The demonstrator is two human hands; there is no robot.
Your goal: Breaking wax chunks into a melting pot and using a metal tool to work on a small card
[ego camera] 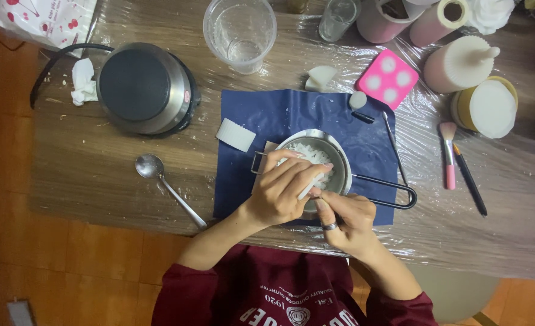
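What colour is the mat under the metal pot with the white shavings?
Dark blue mat, seen in the head view, under the metal pot.

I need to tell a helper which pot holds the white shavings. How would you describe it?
On the plastic-covered table lies a dark blue mat. At its middle, under both hands, sits a small steel pot of white flakes. Unlike the lidded steel cooker nearby, it has a long black wire handle.
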